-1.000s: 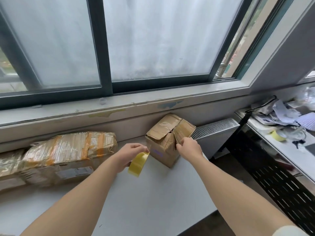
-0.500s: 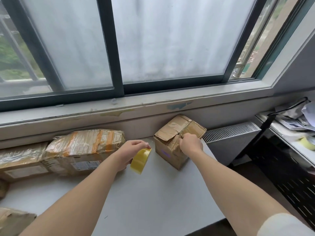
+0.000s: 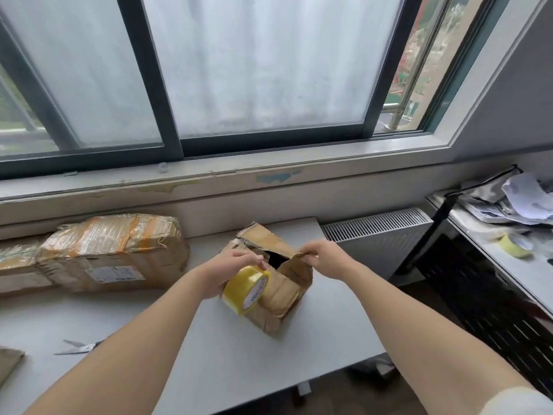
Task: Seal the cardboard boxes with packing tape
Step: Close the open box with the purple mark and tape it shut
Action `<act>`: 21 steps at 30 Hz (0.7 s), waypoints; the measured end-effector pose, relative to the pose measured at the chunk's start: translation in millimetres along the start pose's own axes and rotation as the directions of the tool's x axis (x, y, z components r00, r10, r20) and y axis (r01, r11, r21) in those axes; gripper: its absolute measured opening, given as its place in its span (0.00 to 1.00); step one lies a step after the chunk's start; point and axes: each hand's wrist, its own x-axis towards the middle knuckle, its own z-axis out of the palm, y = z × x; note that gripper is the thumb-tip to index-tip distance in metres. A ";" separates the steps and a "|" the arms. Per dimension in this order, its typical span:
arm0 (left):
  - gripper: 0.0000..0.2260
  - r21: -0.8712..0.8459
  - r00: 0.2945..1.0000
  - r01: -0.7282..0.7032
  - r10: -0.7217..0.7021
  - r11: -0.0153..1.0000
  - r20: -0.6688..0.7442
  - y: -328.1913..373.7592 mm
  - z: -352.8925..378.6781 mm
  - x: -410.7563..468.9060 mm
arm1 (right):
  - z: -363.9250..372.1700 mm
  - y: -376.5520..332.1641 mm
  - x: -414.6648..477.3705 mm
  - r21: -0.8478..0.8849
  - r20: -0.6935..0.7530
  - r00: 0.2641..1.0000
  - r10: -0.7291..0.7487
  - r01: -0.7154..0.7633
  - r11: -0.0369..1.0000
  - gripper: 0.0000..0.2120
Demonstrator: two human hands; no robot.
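Small cardboard box (image 3: 287, 298) sits corner-on toward the right end of the white table (image 3: 269, 369), top not yet closed: dark gap (image 3: 276, 259) between the far flap (image 3: 263, 239) and the near flap (image 3: 294, 266). Right hand (image 3: 326, 259) pinches the near flap's top edge between thumb and fingertips, other fingers curled in. My read is it's pulling the flap up and inward to meet the far one so the seam closes before tape goes on. Can't tell if a loose tape end is also under that pinch. Left hand (image 3: 230, 271) grips the yellow tape roll (image 3: 247, 292), fingers wrapped round the rim, thumb and forefinger tips near the top of the roll, probably hunting for or holding the free end. The roll is held against the box's near-left face, just below the gap, so the strip has a short run to the seam. Box is crumpled and soft, so the flaps likely spring back, hence one hand on the flap. Scissors (image 3: 79, 347) lie on the table well left, within reach for the cut. Big taped parcel (image 3: 110, 250) looks already done, parked by the wall. A second roll (image 3: 513, 245) sits on the side shelf (image 3: 508, 265), well apart.
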 end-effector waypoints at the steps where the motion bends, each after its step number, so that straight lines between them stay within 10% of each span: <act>1: 0.12 0.004 1.000 0.006 -0.006 1.000 0.000 -1.5 4.8 -0.3 | 3.3 0.8 -0.9 0.028 -0.005 1.000 -0.011 0.011 1.000 0.10; 21: 0.12 0.041 0.985 0.053 -0.046 0.998 -0.164 -6.5 15.7 -3.3 | 16.6 -5.6 -2.8 -0.172 -0.157 0.987 0.029 -0.057 0.983 0.14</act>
